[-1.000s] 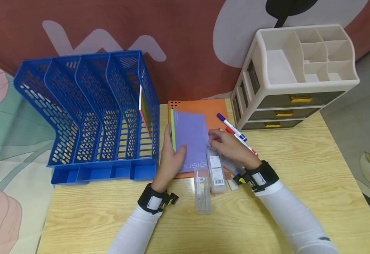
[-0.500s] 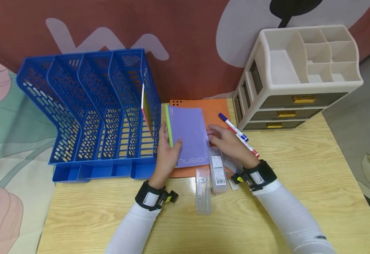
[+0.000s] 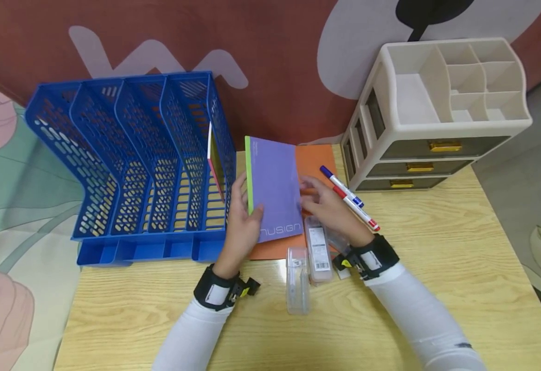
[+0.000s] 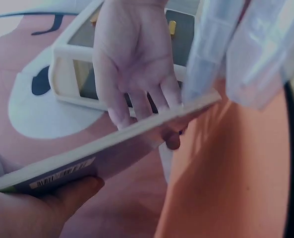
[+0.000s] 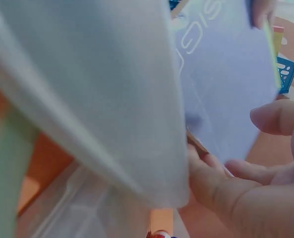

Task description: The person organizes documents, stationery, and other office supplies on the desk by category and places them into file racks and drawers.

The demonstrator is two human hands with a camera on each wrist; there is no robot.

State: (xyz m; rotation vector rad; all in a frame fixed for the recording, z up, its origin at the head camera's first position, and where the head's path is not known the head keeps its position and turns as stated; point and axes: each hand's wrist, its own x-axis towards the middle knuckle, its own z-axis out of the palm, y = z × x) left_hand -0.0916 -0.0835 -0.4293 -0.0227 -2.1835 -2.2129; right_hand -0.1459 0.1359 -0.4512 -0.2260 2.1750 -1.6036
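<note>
Head view: a person in white sleeves (image 3: 196, 330) holds a purple notebook (image 3: 275, 183) raised over an orange folder (image 3: 318, 158) toward the back edge of the wooden tabletop (image 3: 307, 345). The left hand (image 3: 242, 221) grips its left side, thumb on the cover, fingers beneath; the right hand (image 3: 330, 203), fingers relaxed and slightly apart, touches the right side. The notebook's long axis runs front to back, its "nusign" lettering nearest the person and its light-green strip facing a blue file rack (image 3: 154, 237). Only a narrow gap, taken up by the left hand, parts notebook from rack. A blue marker (image 3: 342, 186) and a red marker (image 3: 365, 216) lie between the right hand and a white drawer organizer (image 3: 456, 129). Near the lettered end sit a labelled case (image 3: 319, 247) and a clear plastic case (image 3: 297, 283); from there wood grain stretches to the front edge.
</note>
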